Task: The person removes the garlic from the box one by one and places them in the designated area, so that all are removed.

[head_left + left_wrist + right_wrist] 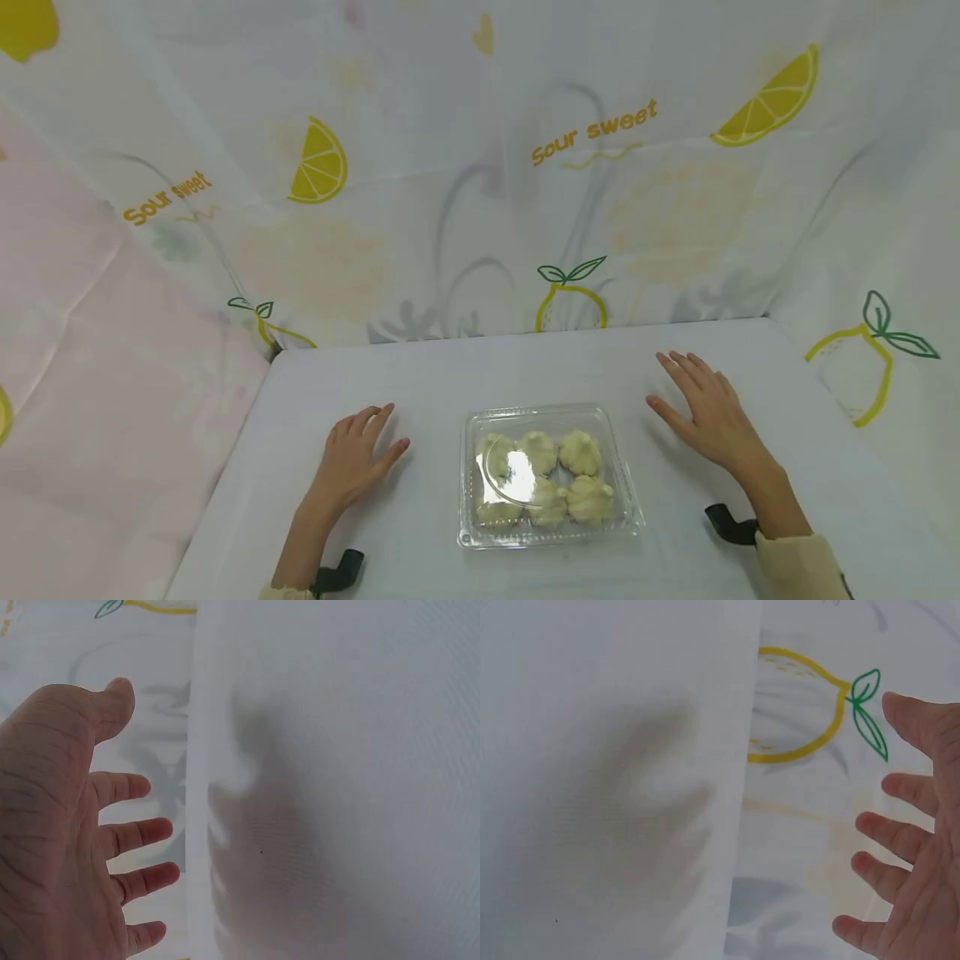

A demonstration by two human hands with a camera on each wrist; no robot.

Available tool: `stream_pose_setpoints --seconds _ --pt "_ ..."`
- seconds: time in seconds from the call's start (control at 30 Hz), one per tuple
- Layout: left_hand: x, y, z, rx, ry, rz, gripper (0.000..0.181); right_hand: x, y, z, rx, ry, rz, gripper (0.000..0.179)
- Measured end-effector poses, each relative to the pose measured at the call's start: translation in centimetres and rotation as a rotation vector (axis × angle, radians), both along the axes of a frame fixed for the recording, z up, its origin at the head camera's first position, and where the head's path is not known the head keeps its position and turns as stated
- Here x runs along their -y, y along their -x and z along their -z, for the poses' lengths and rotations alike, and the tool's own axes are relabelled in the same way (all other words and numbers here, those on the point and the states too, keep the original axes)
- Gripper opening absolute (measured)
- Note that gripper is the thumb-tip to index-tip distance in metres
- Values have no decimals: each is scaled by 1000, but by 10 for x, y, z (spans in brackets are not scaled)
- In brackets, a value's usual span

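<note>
A clear plastic box (628,508) with its lid on sits on the white table, near the middle of the head view. Through the lid show several pale, pleated buns (581,452) in two rows; glare hides part of those on the left. My left hand (354,458) is to the left of the box, apart from it, with fingers spread and nothing held. On the box's other side, a little farther back, my right hand (708,414) also has its fingers extended and holds nothing. Both wrist views show bare palms, with hand shadows on the table.
The white table (420,375) reaches back to a hanging cloth (420,242) printed with lemons and lettering. Similar cloth hangs at the left and right sides. A black strap end (341,572) sticks out at the left wrist, another black piece (731,527) at the right.
</note>
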State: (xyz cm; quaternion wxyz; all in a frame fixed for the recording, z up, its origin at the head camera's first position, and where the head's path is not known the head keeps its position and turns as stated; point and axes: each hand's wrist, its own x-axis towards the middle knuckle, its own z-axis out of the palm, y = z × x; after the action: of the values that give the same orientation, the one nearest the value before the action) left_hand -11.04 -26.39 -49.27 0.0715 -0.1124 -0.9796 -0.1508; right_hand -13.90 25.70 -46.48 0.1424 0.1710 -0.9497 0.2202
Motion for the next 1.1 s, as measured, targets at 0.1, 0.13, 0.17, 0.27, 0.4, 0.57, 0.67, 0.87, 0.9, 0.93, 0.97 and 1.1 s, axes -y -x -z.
stream_pose_setpoints --seconds 0.1,0.13,0.17,0.27,0.4,0.57,0.67,0.87,0.9,0.93,0.97,1.1 --pt "-5 -5 -3 33 -29 7 69 1 -3 -2 -55 43 -35 68" --pt "-6 -7 -4 45 -37 6 70 2 -4 -2 -76 53 -46 66" --pt "-7 -8 -5 52 -47 9 71 3 -4 -2 -98 62 -59 65" --pt "-11 -12 -7 61 -62 23 72 4 -7 -3 -157 88 -92 61" --pt "-15 -16 -11 47 -69 56 73 4 -10 -3 -213 121 -127 57" --pt "-18 -21 -13 67 -124 91 72 5 -13 -3 -247 137 -172 60" --pt "-21 -24 -14 95 -192 112 69 8 -14 -3 -259 162 -213 64" --pt "-24 -28 -13 133 -279 137 65 12 -21 -1 -216 201 -256 54" --pt "-25 -28 -13 133 -286 140 64 13 -23 -1 -202 200 -252 57" --pt "-25 -29 -14 135 -296 145 64 14 -24 -1 -189 199 -249 62" --pt "-26 -30 -14 139 -302 148 63 15 -26 -1 -177 199 -244 65" --pt "-29 -33 -18 173 -347 161 59 18 -32 -2 -153 193 -236 68"
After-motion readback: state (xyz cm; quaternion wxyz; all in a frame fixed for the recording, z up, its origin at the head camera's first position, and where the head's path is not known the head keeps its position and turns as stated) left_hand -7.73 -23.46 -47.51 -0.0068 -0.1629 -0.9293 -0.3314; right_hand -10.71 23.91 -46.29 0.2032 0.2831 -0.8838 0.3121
